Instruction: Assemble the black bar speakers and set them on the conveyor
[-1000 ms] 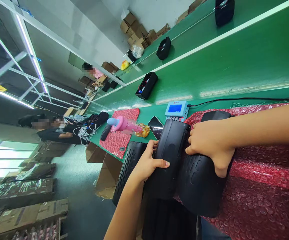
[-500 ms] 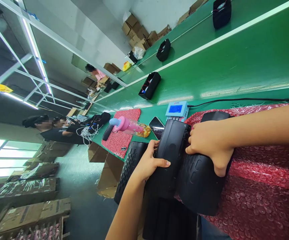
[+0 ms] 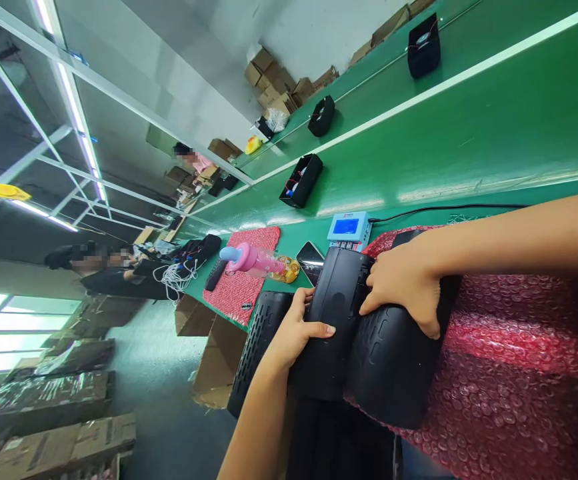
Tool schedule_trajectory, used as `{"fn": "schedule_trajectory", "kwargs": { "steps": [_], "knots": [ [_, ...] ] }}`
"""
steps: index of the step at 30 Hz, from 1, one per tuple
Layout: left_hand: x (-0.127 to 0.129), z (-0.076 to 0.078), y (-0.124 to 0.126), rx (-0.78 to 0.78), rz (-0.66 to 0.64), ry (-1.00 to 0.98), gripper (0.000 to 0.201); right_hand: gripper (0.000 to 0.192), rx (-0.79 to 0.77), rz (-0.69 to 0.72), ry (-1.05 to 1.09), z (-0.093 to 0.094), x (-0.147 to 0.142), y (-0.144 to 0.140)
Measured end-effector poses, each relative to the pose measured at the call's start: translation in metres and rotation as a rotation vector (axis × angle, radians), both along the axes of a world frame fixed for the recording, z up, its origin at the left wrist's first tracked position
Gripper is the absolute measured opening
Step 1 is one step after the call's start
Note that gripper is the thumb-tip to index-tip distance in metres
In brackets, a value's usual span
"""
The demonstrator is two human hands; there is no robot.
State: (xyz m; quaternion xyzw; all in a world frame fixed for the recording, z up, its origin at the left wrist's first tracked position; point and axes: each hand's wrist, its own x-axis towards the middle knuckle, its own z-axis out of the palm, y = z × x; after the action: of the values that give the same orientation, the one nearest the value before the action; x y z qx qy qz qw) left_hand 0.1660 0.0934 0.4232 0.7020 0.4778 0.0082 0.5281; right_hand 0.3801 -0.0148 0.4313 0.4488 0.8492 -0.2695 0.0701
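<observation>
Green bench (image 3: 469, 140) beyond, my left hand (image 3: 293, 331) clasps the smooth casing (image 3: 337, 287), right hand (image 3: 409, 280) the slotted casing (image 3: 393, 373); slackening could drop either.

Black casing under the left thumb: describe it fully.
This black casing looks matte and plastic, with a lengthwise seam, a faint oval mark and small notches by its right edge. It slants between a slotted casing and an oval-patterned casing, far end near the blue device. The left hand has its thumb on its face; the right hand is close to its right edge, contact unclear. Its underside is hidden.
</observation>
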Motion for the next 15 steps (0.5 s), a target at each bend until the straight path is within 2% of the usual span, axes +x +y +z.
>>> {"fn": "schedule_trajectory", "kwargs": {
  "steps": [6, 15],
  "knots": [
    [0.000, -0.001, -0.001, 0.032, -0.024, 0.001, 0.053, 0.102, 0.010, -0.030, -0.015, 0.003, -0.002, -0.005],
    [0.004, 0.001, -0.003, 0.041, 0.038, 0.050, 0.051, 0.087, 0.129, -0.029, 0.069, 0.004, -0.004, -0.016]
  ]
}}
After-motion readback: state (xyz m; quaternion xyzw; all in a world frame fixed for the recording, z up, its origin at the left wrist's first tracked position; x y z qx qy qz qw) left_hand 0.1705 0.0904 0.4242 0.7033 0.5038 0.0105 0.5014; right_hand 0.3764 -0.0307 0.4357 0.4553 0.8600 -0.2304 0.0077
